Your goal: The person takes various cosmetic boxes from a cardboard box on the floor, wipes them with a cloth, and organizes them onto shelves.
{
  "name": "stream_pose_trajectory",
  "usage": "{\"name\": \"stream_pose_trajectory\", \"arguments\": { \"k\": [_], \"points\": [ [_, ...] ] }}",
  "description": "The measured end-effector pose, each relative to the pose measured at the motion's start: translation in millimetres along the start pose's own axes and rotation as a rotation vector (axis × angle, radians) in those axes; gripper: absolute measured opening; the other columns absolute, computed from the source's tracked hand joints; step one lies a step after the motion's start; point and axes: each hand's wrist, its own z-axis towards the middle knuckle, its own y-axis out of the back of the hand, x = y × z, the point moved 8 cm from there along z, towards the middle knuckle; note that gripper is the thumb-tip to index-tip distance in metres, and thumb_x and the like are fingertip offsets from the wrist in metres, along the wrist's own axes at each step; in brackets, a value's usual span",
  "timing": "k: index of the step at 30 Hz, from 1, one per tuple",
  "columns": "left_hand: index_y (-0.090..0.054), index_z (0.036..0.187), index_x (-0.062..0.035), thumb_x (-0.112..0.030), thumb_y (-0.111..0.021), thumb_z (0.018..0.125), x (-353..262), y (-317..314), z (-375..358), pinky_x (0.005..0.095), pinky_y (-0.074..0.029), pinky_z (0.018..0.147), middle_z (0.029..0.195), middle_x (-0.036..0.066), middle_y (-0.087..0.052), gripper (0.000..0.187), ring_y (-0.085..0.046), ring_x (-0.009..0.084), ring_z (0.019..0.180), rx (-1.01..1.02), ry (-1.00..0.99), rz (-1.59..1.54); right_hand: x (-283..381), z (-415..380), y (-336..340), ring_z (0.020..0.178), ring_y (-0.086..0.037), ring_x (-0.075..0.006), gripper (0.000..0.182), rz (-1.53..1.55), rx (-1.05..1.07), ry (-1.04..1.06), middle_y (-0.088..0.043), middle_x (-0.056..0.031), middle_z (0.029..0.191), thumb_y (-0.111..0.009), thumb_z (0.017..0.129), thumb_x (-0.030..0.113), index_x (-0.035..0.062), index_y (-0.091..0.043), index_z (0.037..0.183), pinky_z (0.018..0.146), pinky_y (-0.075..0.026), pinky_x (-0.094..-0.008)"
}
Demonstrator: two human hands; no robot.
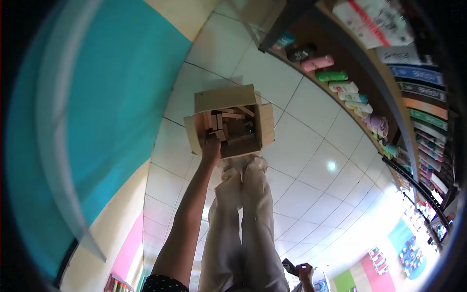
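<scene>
An open cardboard box (212, 99) stands on the white tiled floor, just beyond my feet. It holds several loose wooden blocks (232, 116). My left arm stretches down to it, and my left hand (211, 149) rests at the box's near edge with its fingers among the blocks. Whether they grip a block is hidden. My right hand (305, 273) is low at the bottom edge of the view, closed around a small dark object (290, 266).
My legs in light trousers (243, 219) stand right behind the box. A long shelf (389, 92) of bottles and packets runs along the right. A turquoise wall (112, 97) rises on the left. Tiled floor (311, 160) lies between them.
</scene>
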Motion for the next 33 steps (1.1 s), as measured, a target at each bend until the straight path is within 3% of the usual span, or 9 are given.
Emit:
{"name": "stream_pose_trajectory", "arguments": {
  "k": [6, 13, 18, 19, 23, 27, 29, 31, 33],
  "points": [
    [-0.043, 0.106, -0.0023, -0.006, -0.044, 0.076, 22.6, -46.9, 50.7, 0.0393, -0.043, 0.077, 0.106, 0.016, -0.040, 0.031, -0.042, 0.0303, 0.099, -0.400, 0.109, 0.068, -65.3, -21.5, -30.3, 0.063, -0.056, -0.0214, 0.017, 0.039, 0.126, -0.175, -0.058, -0.0121, 0.066, -0.063, 0.064, 0.015, 0.0014, -0.059, 0.072, 0.059, -0.045, -0.0315],
    [-0.045, 0.106, -0.0064, -0.007, -0.045, 0.075, 25.0, -42.1, 54.1, 0.0408, -0.037, 0.080, 0.102, 0.013, -0.045, 0.031, -0.043, 0.0318, 0.097, -0.365, 0.161, 0.114, -105.6, -41.1, -46.7, 0.066, -0.053, -0.0141, 0.010, 0.081, 0.234, -0.253, -0.058, -0.0069, 0.070, -0.062, 0.068, 0.006, 0.0037, -0.056, 0.076, 0.060, -0.045, -0.0298],
    [-0.043, 0.111, -0.0070, -0.005, -0.049, 0.073, 10.7, -24.2, 47.3, 0.0390, -0.042, 0.079, 0.100, 0.013, -0.052, 0.038, -0.051, 0.0282, 0.095, -0.368, -0.207, -0.631, -83.2, -31.5, -24.8, 0.057, -0.055, -0.0182, 0.020, 0.170, 0.096, -0.258, -0.058, -0.0113, 0.060, -0.061, 0.062, 0.018, -0.0014, -0.060, 0.069, 0.054, -0.043, -0.0299],
    [-0.043, 0.111, -0.0070, -0.005, -0.049, 0.073, -1.5, -5.1, 33.4, 0.0390, -0.042, 0.079, 0.100, 0.013, -0.052, 0.038, -0.051, 0.0282, 0.095, -0.376, -0.212, -0.627, -15.7, -28.2, -2.5, 0.053, -0.050, -0.0132, 0.020, 0.201, 0.112, 0.036, -0.057, -0.0083, 0.063, -0.058, 0.064, 0.016, -0.0019, -0.060, 0.074, 0.048, -0.040, -0.0273],
    [-0.041, 0.111, -0.0017, -0.016, -0.048, 0.078, -64.6, 37.9, -44.6, 0.0363, -0.046, 0.078, 0.098, 0.014, -0.055, 0.037, -0.056, 0.0247, 0.088, 0.140, -0.050, -1.911, 68.6, -15.1, 22.9, 0.052, -0.050, -0.0086, 0.020, 0.508, 0.282, 0.116, -0.057, -0.0061, 0.065, -0.057, 0.069, 0.011, -0.0012, -0.059, 0.085, 0.045, -0.040, -0.0224],
    [-0.053, 0.092, -0.0035, -0.022, -0.038, 0.085, -122.4, 108.2, -145.3, 0.0293, -0.041, 0.080, 0.089, 0.009, -0.057, 0.025, -0.055, 0.0170, 0.088, 0.150, -0.092, -1.969, 205.7, -57.1, 83.2, 0.051, -0.052, -0.0083, 0.018, 0.612, 0.441, 0.358, -0.057, -0.0069, 0.065, -0.056, 0.071, 0.001, -0.0047, -0.057, 0.088, 0.043, -0.044, -0.0220],
    [-0.053, 0.095, -0.0048, -0.026, -0.038, 0.086, -98.9, 88.6, -179.7, 0.0292, -0.039, 0.081, 0.084, 0.010, -0.056, 0.028, -0.054, 0.0167, 0.085, -0.267, 0.034, -1.311, 247.2, -96.3, 115.7, 0.054, -0.055, -0.0114, 0.021, 0.513, 0.428, 0.549, -0.059, -0.0086, 0.067, -0.055, 0.069, -0.002, -0.0055, -0.056, 0.089, 0.049, -0.047, -0.0238],
    [-0.049, 0.105, -0.0048, -0.031, -0.035, 0.087, -132.5, 163.7, -256.3, 0.0284, -0.038, 0.081, 0.091, 0.013, -0.053, 0.035, -0.052, 0.0200, 0.086, -0.169, 0.143, -1.138, 289.5, -161.4, 161.8, 0.047, -0.049, -0.0067, 0.011, 0.615, 0.401, 0.759, -0.056, -0.0058, 0.059, -0.061, 0.069, 0.002, -0.0043, -0.058, 0.077, 0.042, -0.041, -0.0211],
    [-0.042, 0.113, -0.0061, -0.034, -0.032, 0.089, -181.0, 233.0, -326.1, 0.0279, -0.038, 0.081, 0.103, 0.012, -0.048, 0.039, -0.050, 0.0205, 0.093, -0.391, -0.217, -0.563, 302.2, -213.4, 201.4, 0.048, -0.046, -0.0044, 0.015, 0.655, 0.227, 1.013, -0.053, -0.0026, 0.054, -0.065, 0.068, 0.009, -0.0019, -0.055, 0.066, 0.043, -0.037, -0.0190]
  ]
}}
